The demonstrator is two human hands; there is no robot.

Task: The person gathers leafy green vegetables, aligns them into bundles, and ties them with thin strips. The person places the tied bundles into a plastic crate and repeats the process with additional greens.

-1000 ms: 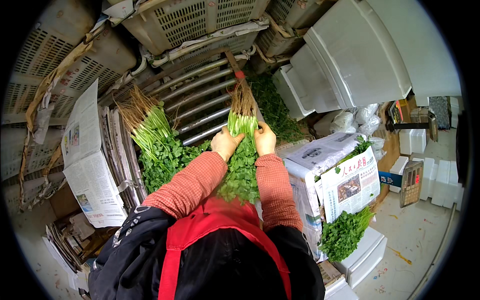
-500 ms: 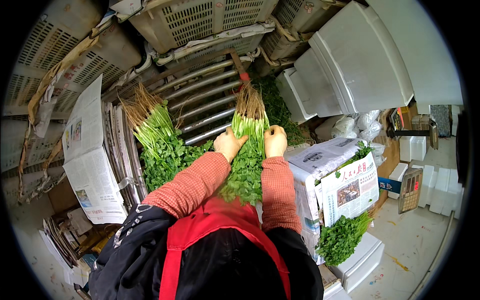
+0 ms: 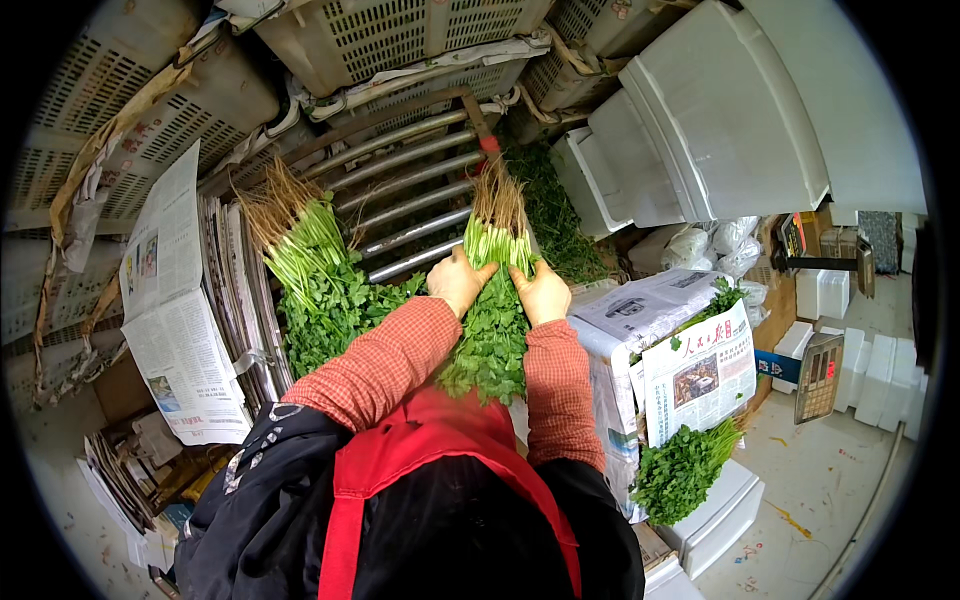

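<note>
Between my hands is a bunch of leafy greens (image 3: 490,345), with brown roots pointing away from me, pale green stems and leaves toward my red apron. My left hand (image 3: 459,283) grips its left side, thumb laid over the stems and fingers curled under or behind. On the opposite side my right hand (image 3: 545,292) holds it, thumb pressed on top near where stems meet leaves; its other fingers are partly hidden. A larger heap of the same greens (image 3: 335,300) lies to the left, on the metal bar rack (image 3: 420,228), roots also facing away.
Stacked newspapers (image 3: 225,290) stand left of the heap. Plastic crates (image 3: 390,40) line the back. At right are a newspaper-covered box (image 3: 640,305) with greens (image 3: 690,475) poking out, white foam boxes (image 3: 720,110) and a scale display (image 3: 818,378).
My right hand has shifted its grip, its thumb now lying over the front of the stems. The bunch looks slightly more gathered; my left hand has moved little.
</note>
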